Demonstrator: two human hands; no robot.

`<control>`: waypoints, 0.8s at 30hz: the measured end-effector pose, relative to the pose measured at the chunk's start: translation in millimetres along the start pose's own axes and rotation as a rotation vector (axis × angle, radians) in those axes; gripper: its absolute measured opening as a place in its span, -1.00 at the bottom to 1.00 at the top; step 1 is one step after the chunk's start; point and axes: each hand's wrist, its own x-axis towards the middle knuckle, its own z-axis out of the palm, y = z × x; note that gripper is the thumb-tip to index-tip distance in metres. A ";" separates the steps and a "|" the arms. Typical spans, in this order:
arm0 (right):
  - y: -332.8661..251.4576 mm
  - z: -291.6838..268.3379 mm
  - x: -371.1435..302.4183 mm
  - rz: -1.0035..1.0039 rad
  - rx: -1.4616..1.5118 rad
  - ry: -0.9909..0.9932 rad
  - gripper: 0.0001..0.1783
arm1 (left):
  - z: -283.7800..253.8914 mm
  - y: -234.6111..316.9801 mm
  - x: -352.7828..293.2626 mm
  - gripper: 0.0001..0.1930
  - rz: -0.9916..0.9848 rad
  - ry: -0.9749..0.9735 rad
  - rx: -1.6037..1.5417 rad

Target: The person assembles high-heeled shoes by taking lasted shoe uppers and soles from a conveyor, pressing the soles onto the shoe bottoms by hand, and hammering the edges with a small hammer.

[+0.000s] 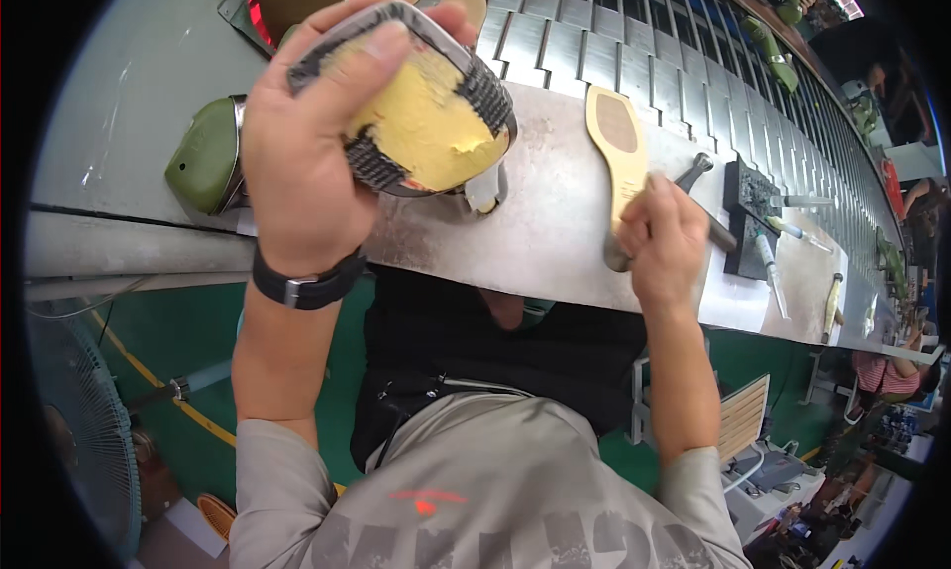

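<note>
My left hand [297,163] is raised over the bench and grips a shoe upper [436,113] turned sole-up, with a yellow insole face and a dark woven rim; my thumb lies across its edge. A small white piece [482,188] hangs under it. My right hand [664,237] rests on the metal bench [555,232], closed around a metal hammer-like tool [696,168] whose handle end sticks out below my fist. A tan insole board [616,143] lies flat just left of that hand.
A green shoe last [208,158] lies at the bench's left. A black block [748,212] with several pens or brushes sits at the right. A slatted metal conveyor [614,44] runs behind. A fan [79,420] stands lower left; another person [882,371] sits far right.
</note>
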 end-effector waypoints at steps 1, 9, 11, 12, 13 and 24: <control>10.1 -4.4 -5.8 0.023 -0.050 0.017 -0.51 | -9.8 -0.7 4.9 -0.61 -0.037 -0.099 -0.192; 19.6 -9.9 -3.0 0.095 -0.014 -0.017 -0.63 | -11.2 -33.0 32.7 -0.45 -0.343 -0.133 -0.386; 23.9 -16.4 -5.2 0.095 -0.016 -0.017 -0.70 | -12.6 -39.1 35.5 -0.41 -0.320 -0.137 -0.467; 25.9 -19.8 -8.1 0.094 -0.023 -0.015 -0.77 | -12.1 -41.9 37.2 -0.41 -0.320 -0.139 -0.466; 29.8 -19.0 -13.5 0.091 -0.023 -0.013 -0.77 | -11.0 -44.5 38.9 -0.41 -0.315 -0.138 -0.464; 32.5 -68.4 -157.2 -0.093 0.069 0.104 -0.72 | -10.3 -48.9 31.5 -0.40 -0.260 -0.057 -0.446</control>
